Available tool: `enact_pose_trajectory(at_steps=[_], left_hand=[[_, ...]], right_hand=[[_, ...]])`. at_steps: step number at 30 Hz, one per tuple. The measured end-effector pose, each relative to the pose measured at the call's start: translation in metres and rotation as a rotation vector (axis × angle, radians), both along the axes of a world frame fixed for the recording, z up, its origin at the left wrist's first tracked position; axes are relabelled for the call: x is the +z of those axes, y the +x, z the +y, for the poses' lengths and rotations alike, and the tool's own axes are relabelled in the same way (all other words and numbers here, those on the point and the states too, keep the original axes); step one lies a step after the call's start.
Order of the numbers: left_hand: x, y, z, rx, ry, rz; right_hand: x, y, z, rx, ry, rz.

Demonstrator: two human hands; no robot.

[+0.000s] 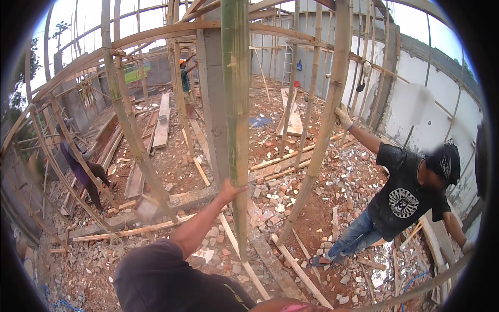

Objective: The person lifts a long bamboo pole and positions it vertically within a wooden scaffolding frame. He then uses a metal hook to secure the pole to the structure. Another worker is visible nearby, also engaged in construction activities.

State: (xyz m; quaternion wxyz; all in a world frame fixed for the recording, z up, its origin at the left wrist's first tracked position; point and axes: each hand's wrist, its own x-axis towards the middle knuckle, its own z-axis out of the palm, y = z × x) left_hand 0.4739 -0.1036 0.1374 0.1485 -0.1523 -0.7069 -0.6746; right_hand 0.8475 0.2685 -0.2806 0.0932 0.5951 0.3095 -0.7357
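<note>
My left hand (231,191) is closed around a thick upright bamboo pole (237,104), greenish and pale, in the middle of the view. My bare forearm reaches up to it from a dark sleeve (150,275). Behind the pole, partly covered by it, stands a grey concrete column (214,99). My right hand does not show; only a strip of skin and something pink appear at the bottom edge.
On the right a co-worker in a black shirt (403,190) grips another bamboo pole (317,151). Two more people (184,78) (78,161) stand farther back and left. Rubble (218,249), loose planks (299,270) and bamboo scaffolding surround me. A white wall (416,104) rises at right.
</note>
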Motion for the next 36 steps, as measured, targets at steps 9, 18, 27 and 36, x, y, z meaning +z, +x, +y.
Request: enact_pose_trajectory(at_steps=[9, 18, 27, 36], left_hand=[[-0.004, 0.012, -0.001, 0.021, 0.069, -0.114], [-0.046, 0.016, -0.024, 0.069, -0.066, -0.169], [-0.298, 0.274, -0.127, -0.388, -1.587, -0.954], [-0.317, 0.269, -0.097, -0.308, -0.972, -1.423]], right_hand=[[-0.012, 0.216, 0.017, -0.353, 0.051, -0.074], [0.028, 0.288, -0.065, -0.266, 0.035, -0.053], [0.064, 0.271, -0.085, -0.097, -0.047, -0.160], [0.062, 0.243, -0.051, -0.051, -0.045, -0.186]])
